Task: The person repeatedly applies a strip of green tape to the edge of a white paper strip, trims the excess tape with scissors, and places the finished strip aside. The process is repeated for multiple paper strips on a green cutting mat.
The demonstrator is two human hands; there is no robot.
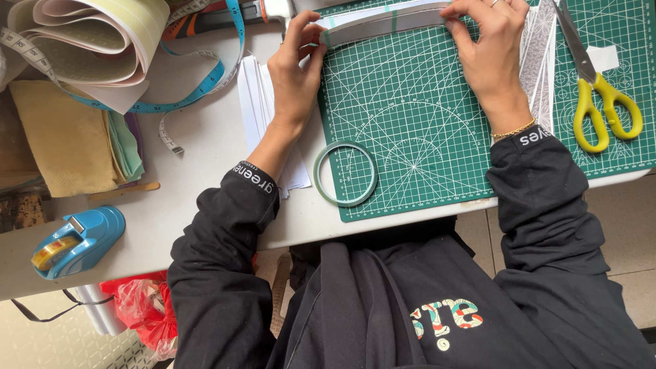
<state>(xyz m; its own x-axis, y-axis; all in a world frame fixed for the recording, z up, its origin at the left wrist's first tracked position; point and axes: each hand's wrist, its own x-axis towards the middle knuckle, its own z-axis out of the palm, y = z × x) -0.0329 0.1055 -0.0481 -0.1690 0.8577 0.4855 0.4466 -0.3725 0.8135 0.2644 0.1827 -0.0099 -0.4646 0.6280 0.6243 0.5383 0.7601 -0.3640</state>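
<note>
Nearest me, at the table's (pixel 205 147) front edge, I see a ring of pale green tape (pixel 346 173) lying flat, half on the green cutting mat (pixel 424 143), handy but untouched. Off to the left front sits a blue tape dispenser (pixel 76 240). Yellow-handled scissors (pixel 601 102) rest at the mat's right side, blades pointing away. At the mat's far edge, my left hand (pixel 295 72) and right hand (pixel 488 51) pinch the ends of a folded white paper stack (pixel 383 19), fingers closed on it, seemingly pressing the fold flat against the mat.
</note>
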